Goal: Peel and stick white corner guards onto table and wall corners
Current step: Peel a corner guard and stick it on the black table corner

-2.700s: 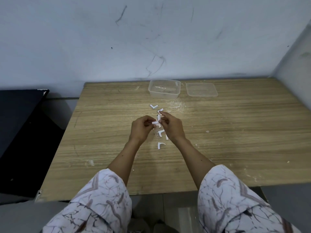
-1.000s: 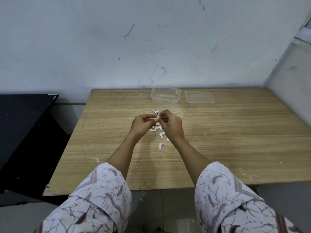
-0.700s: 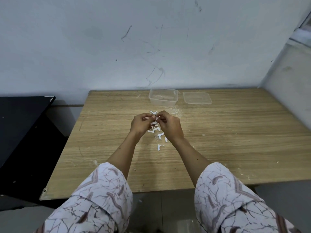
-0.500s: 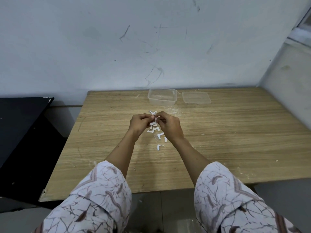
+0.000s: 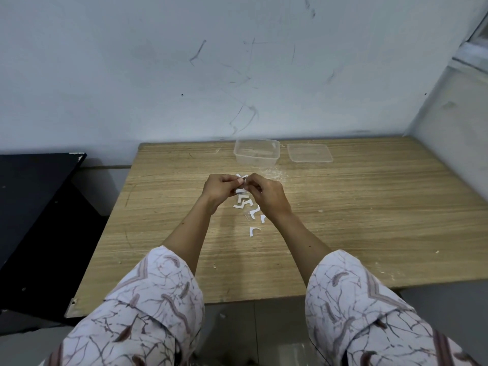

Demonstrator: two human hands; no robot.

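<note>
Above mid-counter, the left hand and right hand both pinch one small guard between curled fingers. It looks light, thin and bendy, likely tacky once peeled; hold it by its edges. Spare guards lie just nearer.

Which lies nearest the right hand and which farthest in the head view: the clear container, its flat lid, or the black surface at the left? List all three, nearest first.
Measured from the right hand:
1. Clear container, just beyond the hands, near the wall.
2. Flat lid, to the right of the container, at the table's far edge.
3. Black surface, off the table, far to the left.
</note>
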